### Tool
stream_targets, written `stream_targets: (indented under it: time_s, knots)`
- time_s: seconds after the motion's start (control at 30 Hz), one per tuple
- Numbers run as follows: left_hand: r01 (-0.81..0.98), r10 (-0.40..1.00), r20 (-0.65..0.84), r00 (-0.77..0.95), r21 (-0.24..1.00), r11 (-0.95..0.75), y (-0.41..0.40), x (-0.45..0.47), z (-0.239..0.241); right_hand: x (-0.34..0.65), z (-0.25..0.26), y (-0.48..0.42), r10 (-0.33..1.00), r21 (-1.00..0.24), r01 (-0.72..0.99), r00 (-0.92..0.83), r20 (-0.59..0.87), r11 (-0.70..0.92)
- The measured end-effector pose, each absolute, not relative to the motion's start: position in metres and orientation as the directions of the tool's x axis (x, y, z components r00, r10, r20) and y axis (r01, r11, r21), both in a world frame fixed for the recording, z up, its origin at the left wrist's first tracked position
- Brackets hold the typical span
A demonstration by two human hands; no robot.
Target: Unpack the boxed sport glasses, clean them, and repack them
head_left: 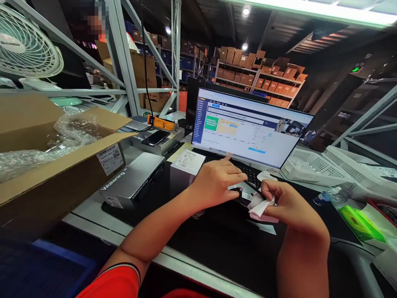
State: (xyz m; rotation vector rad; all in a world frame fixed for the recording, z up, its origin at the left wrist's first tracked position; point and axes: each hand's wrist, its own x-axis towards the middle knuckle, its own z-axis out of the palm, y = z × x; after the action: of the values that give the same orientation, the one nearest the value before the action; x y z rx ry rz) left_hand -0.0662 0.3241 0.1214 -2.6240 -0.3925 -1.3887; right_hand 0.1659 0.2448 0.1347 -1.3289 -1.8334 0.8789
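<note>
My right hand [283, 203] pinches a crumpled white tissue or cloth [259, 205] between thumb and fingers. A thin black strip-like item [254, 188] runs from that cloth to my left hand [218, 180], whose thumb and fingers close on its other end. Its exact kind is partly hidden by the hands. Just below them, a white slip [265, 227] lies on the black mat [229, 252]. Behind my hands is a black keyboard [249, 171], partly covered. Near my left wrist stands a grey box with a white label top [187, 161].
A lit monitor [248, 128] stands behind the keyboard. To the left are a long grey box [133, 178] and an open carton [62, 182] with bubble wrap [77, 128]. White baskets [305, 167], a clear bottle [336, 194] and a green pack [361, 223] sit at the right.
</note>
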Motion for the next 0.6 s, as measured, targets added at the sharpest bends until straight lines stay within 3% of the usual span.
stream_targets:
  time_s: [0.3,0.43,0.53,0.6]
  knots:
    - [0.298,0.265,0.798,0.541,0.113,-0.948,0.330,-0.063,0.116,0.170,0.140,0.249,0.977,-0.900,0.408,-0.197,0.080,0.156]
    - [0.320,0.169,0.801,0.575,-0.029,-0.947,0.329,-0.053,0.107,0.148,0.134,0.250,0.992,-0.892,0.433,-0.049,0.116,0.126]
    - [0.294,0.072,0.793,0.606,-0.139,-0.946,0.327,-0.044,0.102,0.129,0.130,0.250,0.951,-0.750,0.638,0.091,0.297,0.174]
    - [0.304,0.061,0.796,0.602,-0.158,-0.940,0.327,-0.042,0.102,0.126,0.130,0.250,0.932,-0.663,0.722,0.071,0.354,0.197]
